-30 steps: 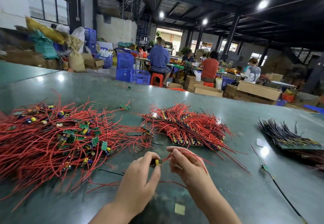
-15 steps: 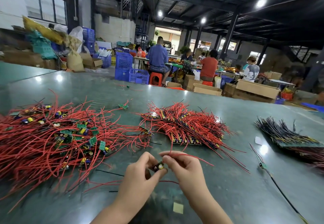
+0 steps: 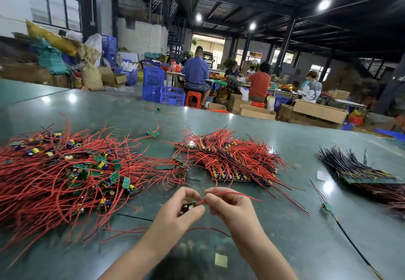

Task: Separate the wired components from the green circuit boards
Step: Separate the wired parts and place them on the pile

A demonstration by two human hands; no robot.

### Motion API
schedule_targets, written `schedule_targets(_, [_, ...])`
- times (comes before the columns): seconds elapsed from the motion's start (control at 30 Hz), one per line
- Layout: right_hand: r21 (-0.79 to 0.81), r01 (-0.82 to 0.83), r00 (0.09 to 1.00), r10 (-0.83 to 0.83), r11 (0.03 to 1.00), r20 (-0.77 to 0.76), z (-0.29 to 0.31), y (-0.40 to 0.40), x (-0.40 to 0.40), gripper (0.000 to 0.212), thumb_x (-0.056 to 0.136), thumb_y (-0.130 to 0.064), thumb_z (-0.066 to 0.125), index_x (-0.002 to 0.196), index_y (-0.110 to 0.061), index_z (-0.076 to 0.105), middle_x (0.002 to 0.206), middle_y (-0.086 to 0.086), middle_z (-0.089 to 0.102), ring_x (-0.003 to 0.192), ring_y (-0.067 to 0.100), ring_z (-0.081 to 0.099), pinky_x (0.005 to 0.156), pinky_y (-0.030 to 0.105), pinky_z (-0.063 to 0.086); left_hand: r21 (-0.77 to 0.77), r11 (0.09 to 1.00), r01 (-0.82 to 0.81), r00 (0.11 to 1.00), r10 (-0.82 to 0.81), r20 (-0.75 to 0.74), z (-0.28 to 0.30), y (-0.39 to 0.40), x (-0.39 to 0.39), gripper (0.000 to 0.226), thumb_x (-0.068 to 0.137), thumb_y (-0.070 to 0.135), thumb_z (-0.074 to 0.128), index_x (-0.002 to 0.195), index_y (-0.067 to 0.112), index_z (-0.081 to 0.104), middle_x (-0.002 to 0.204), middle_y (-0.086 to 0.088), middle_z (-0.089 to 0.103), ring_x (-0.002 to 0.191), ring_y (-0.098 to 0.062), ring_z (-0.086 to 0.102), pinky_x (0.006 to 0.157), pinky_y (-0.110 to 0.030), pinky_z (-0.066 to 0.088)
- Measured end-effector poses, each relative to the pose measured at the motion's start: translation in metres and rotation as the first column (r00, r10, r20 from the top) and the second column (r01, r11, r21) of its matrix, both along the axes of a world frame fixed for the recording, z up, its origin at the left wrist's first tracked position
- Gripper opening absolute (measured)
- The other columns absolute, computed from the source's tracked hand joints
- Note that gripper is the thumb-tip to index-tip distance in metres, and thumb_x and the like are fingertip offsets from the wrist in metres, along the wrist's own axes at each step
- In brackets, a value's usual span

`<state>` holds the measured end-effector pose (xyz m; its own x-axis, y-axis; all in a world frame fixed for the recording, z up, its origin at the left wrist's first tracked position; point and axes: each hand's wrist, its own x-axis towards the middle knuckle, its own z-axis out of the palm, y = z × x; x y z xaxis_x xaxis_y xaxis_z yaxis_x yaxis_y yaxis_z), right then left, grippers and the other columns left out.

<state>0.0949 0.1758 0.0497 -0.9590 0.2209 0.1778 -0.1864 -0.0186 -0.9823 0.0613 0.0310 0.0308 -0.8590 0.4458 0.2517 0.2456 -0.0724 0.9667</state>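
A big warehouse floor is seen behind a glossy green table (image 3: 274, 236), with people seated at a far bench (image 3: 197, 73). On the table, a loose heap of red-wired boards (image 3: 65, 176) is spread at left, a tidier red bundle (image 3: 230, 159) sits mid-table, and dark-wired strips (image 3: 355, 170) lie at right. Just above the near edge, a small board (image 3: 188, 207) is pinched in the left hand (image 3: 175, 216), fingers curled round it. Its red wire (image 3: 230, 193) is gripped between the right hand (image 3: 232, 207) fingertips, right beside the board.

L hand (image 3: 177, 216) pinches small board (image 3: 188, 207); R hand (image 3: 228, 207) pinches its red wire (image 3: 232, 193).
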Motion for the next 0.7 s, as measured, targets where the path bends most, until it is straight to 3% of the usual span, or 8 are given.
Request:
schedule_targets(0.07, [0.086, 0.046, 0.997, -0.04, 0.995, -0.066, 0.002, -0.003, 0.001, 0.021, 0.075, 0.004, 0.07, 0.068, -0.016, 0.073, 0.062, 0.002, 0.068, 0.053, 0.007, 0.053, 0.055, 0.015, 0.044, -0.08, 0.995, -0.067, 0.99, 0.056, -0.131, 0.0, -0.001, -0.003, 0.015, 0.08, 0.032, 0.067, 0.085, 0.018, 0.065, 0.072, 0.004, 0.063, 0.062, -0.001, 0.053, 0.06, -0.015, 0.042])
schedule_targets(0.2, [0.241, 0.184, 0.971, -0.139, 0.953, -0.193, 0.0, -0.01, 0.002, 0.032, 0.072, 0.011, 0.069, 0.067, -0.02, 0.068, 0.067, -0.001, 0.071, 0.062, 0.005, 0.064, 0.063, 0.014, 0.048, -0.128, 0.985, -0.116, 0.978, 0.091, -0.185, -0.003, 0.002, -0.003, 0.021, 0.088, 0.021, 0.063, 0.067, 0.019, 0.066, 0.058, 0.003, 0.05, 0.056, -0.005, 0.041, 0.056, -0.021, 0.031])
schedule_targets(0.37, [0.07, 0.195, 0.974, -0.185, 0.978, -0.129, 0.002, -0.004, 0.001, 0.012, 0.073, 0.0, 0.072, 0.069, -0.01, 0.07, 0.056, 0.001, 0.062, 0.053, 0.008, 0.054, 0.056, 0.016, 0.044, -0.11, 0.983, -0.151, 0.975, 0.13, -0.178, -0.003, -0.001, -0.008, 0.027, 0.078, 0.04, 0.06, 0.062, 0.018, 0.06, 0.054, 0.004, 0.046, 0.055, -0.006, 0.04, 0.056, -0.021, 0.031])
schedule_targets(0.5, [0.02, 0.115, 0.991, -0.113, 0.993, -0.072, 0.001, -0.002, 0.001, 0.007, 0.075, -0.001, 0.071, 0.072, -0.007, 0.068, 0.056, 0.004, 0.059, 0.051, 0.011, 0.051, 0.054, 0.017, 0.044, -0.091, 0.977, -0.193, 0.968, 0.174, -0.182, -0.005, -0.003, -0.008, 0.037, 0.076, 0.039, 0.075, 0.054, 0.02, 0.053, 0.046, 0.007, 0.04, 0.047, -0.003, 0.034, 0.048, -0.017, 0.026])
schedule_targets(0.7, [-0.084, 0.059, 0.994, -0.067, 0.995, -0.089, 0.002, -0.002, 0.001, 0.009, 0.075, 0.005, 0.068, 0.073, -0.002, 0.063, 0.06, 0.009, 0.061, 0.046, 0.012, 0.049, 0.048, 0.018, 0.043, -0.034, 0.972, -0.234, 0.962, 0.227, -0.151, -0.005, -0.006, -0.01, 0.045, 0.066, 0.048, 0.069, 0.053, 0.008, 0.054, 0.045, 0.005, 0.036, 0.044, -0.004, 0.03, 0.046, -0.015, 0.025])
